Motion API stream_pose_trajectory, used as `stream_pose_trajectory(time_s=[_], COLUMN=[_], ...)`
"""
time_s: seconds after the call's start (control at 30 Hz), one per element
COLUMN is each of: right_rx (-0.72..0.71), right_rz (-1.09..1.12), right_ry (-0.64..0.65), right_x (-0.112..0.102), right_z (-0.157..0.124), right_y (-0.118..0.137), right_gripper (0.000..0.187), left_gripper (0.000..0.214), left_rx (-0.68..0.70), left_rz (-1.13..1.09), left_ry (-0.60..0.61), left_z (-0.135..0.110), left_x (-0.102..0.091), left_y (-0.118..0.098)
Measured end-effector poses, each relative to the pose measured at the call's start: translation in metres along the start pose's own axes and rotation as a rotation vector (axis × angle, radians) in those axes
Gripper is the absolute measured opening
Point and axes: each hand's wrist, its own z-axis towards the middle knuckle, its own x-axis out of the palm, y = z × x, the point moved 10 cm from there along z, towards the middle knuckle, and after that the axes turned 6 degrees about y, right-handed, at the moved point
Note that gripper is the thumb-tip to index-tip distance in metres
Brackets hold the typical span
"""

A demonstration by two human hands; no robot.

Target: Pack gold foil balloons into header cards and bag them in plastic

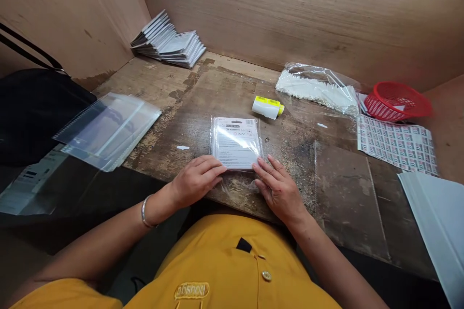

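Neither grip clearly closes on anything: the left grip (197, 181) lies curled, with its fingers (212, 165) against the lower edge of the packet (236, 144), while the right grip (279, 188) sits with fingers spread, its fingertips (261, 166) at the packet's lower right corner. Whether either one pinches or merely rests there, I cannot tell. The packet, a printed white card with small warning text, lies flat between them inside a clear bag (235, 187), whose loose end runs under both grips toward the body. Even, flat pressure from both sides is what keeps a card like this square in its bag and the film free of creases. A bangle (147, 211) circles the left wrist above a yellow shirt (224, 260). The desk (203, 101) is worn, stained wood. A clear sheet (344, 198) lies flat on its right side, and a stack of clear sleeves (108, 130) lies on the left, beside a black bag (36, 106). Farther on sit a white roll (266, 107) with a yellow label, a plastic bag of white pieces (315, 89), a label sheet (397, 142) and a red basket (398, 102). White sheets (438, 222) overhang the right edge. Finished-looking packets stand in a stack (166, 41) in the far corner, against plywood walls (290, 5).
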Motion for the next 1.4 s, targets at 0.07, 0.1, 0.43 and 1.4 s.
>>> stream_pose_trajectory(time_s=[0.07, 0.1, 0.43, 1.4], right_rx=[-0.017, -0.026, 0.224, 0.789], right_rz=[-0.004, 0.005, 0.447, 0.632], right_ry=[-0.021, -0.033, 0.009, 0.285], right_x=[-0.002, -0.004, -0.006, 0.059], right_z=[0.002, 0.004, 0.029, 0.058], right_y=[0.002, 0.003, -0.027, -0.083], right_gripper=[0.038, 0.037, 0.020, 0.018], left_gripper=[0.019, 0.018, 0.013, 0.022], left_rx=[0.031, 0.049, -0.281, -0.953], left_rz=[0.005, -0.014, -0.201, -0.156], left_ry=[0.019, 0.018, 0.006, 0.321], left_z=[0.004, 0.005, 0.007, 0.003], left_x=[0.004, 0.005, 0.006, 0.026], left_y=[-0.002, -0.004, 0.022, 0.115])
